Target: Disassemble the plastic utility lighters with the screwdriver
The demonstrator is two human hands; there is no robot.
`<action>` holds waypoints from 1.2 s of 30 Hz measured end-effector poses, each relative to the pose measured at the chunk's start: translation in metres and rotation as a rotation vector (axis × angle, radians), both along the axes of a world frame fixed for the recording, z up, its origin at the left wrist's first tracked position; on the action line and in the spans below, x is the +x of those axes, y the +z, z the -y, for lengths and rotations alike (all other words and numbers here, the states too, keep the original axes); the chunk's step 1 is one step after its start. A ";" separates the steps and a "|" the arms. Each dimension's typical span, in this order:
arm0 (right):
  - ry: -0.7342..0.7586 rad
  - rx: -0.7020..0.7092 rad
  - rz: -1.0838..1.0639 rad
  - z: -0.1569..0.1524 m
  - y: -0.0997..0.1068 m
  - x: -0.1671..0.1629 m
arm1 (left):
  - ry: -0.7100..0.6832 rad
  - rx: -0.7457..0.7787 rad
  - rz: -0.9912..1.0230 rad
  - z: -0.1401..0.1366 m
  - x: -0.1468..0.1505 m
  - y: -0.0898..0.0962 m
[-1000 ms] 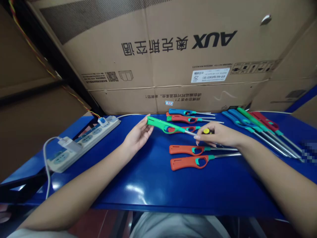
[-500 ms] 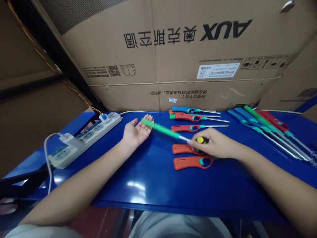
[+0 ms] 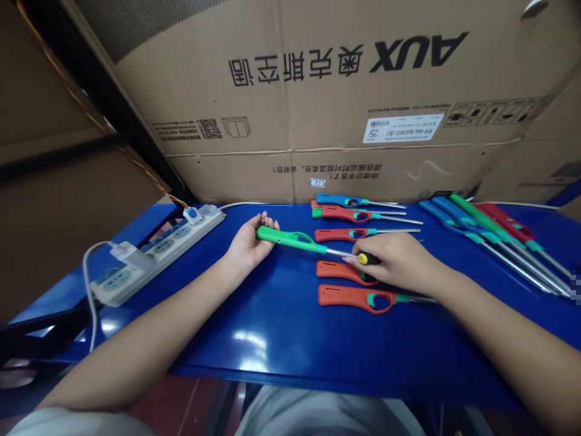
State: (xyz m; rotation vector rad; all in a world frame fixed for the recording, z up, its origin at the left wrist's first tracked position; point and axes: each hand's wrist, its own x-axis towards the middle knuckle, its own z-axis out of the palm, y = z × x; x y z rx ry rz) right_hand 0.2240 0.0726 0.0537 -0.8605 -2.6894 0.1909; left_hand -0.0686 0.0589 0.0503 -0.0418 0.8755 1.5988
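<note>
A green long-nosed lighter is held above the blue table between both hands, its trigger loop facing away from me. My left hand, palm up, has its fingers curling round the handle's butt end. With its fingers closed, my right hand grips the metal tube, and also holds a screwdriver whose black handle has a yellow end; most of its shaft is hidden. Beneath that hand lies an orange lighter, partly covered. Nearer me is another orange lighter, and a red lighter lies beyond the hand.
Further back lie a blue lighter and a red lighter with a green end. Several lighters are gathered at the right. A power strip with plugs and cables runs along the left. Behind the table stands a large cardboard sheet.
The green lighter's butt end has settled down into my left palm, and the left fingers have curled up round it. My right hand still grips the tube and screwdriver.
</note>
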 end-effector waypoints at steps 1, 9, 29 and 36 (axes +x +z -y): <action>0.024 0.030 -0.038 0.000 -0.001 0.000 | -0.001 0.009 0.001 0.001 -0.001 0.001; -0.036 -0.175 -0.250 0.017 0.006 -0.009 | -0.012 0.091 0.052 0.009 -0.005 0.006; -0.259 -0.527 -0.236 -0.001 0.022 0.002 | 0.058 -0.089 -0.171 -0.003 -0.016 0.004; -0.389 -0.797 -0.330 -0.013 0.025 0.012 | -0.009 -0.045 -0.307 -0.012 -0.027 -0.002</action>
